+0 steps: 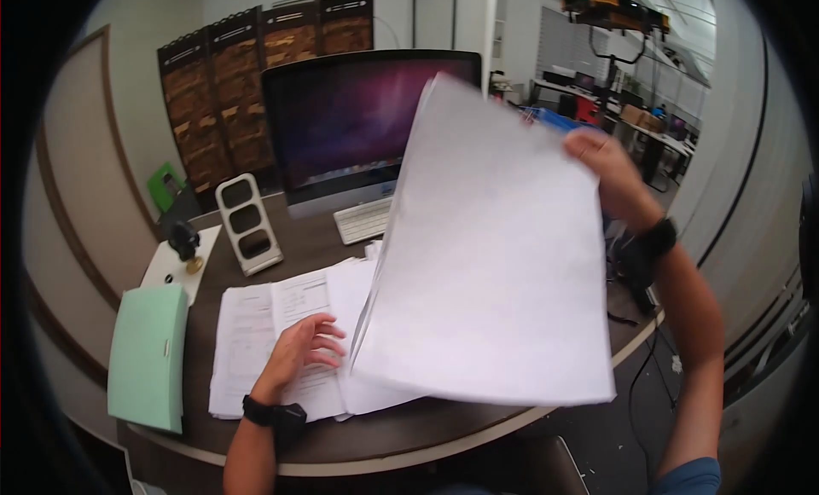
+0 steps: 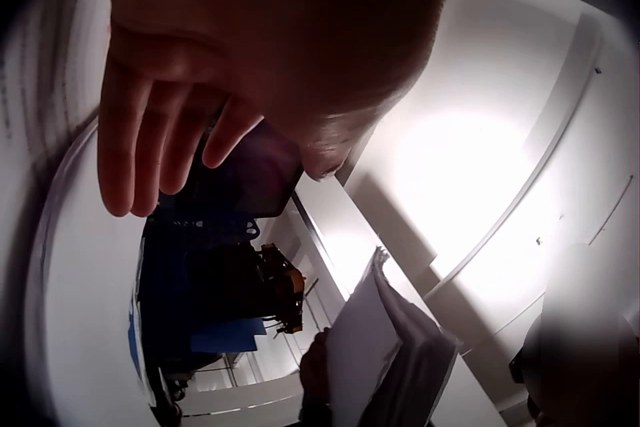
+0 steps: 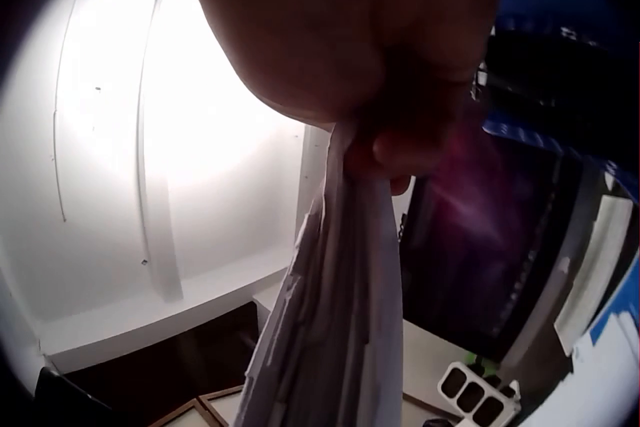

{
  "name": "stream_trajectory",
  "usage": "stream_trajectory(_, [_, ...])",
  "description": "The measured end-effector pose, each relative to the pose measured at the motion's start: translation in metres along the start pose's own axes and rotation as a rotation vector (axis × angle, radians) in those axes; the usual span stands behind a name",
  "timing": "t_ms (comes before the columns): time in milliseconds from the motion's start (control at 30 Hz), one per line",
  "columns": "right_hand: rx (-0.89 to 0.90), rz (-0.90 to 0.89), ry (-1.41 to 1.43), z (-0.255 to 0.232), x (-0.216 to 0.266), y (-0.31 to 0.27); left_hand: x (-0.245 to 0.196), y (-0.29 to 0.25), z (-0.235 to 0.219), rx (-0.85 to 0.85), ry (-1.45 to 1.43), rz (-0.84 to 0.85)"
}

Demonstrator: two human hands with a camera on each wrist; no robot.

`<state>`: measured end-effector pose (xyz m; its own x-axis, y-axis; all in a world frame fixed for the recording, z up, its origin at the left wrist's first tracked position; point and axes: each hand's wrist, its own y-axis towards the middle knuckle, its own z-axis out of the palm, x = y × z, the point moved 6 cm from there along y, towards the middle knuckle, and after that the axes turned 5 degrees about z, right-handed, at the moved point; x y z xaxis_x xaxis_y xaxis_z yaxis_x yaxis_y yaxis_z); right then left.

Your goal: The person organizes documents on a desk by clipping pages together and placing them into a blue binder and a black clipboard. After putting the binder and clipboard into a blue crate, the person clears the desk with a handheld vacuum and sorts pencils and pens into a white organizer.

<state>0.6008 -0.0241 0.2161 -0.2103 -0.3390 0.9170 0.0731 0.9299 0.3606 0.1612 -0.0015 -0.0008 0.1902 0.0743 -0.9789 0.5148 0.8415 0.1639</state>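
My right hand [image 1: 610, 171] grips a thick stack of white paper [image 1: 503, 256] by its upper right edge and holds it raised over the desk. In the right wrist view the stack's layered edges [image 3: 320, 337] hang from the curled fingers. The stack's near face is blank. My left hand [image 1: 305, 350], fingers loosely extended, is over printed sheets [image 1: 243, 350] lying on the desk, just left of the raised stack. Nothing is held in it. A blue thing [image 1: 559, 121] shows behind the stack beside my right hand, mostly hidden.
A mint-green file box [image 1: 147, 358] stands at the desk's left edge. Behind the sheets are a white holder with three openings [image 1: 248, 225], a keyboard [image 1: 360, 221] and a large monitor [image 1: 341, 128]. The dark desk [image 1: 401, 444] has a curved front edge. Cables [image 1: 648, 384] hang at right.
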Motion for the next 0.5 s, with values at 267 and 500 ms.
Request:
stream_trajectory(267, [0.443,0.399,-0.146,0.185,-0.159,-0.01,0.012,-0.009,-0.005,-0.039,-0.142,-0.297])
stream_trajectory(500, [0.635,0.26,-0.492,0.211,-0.153,0.015,0.015,-0.006,-0.002,0.023,0.08,-0.251])
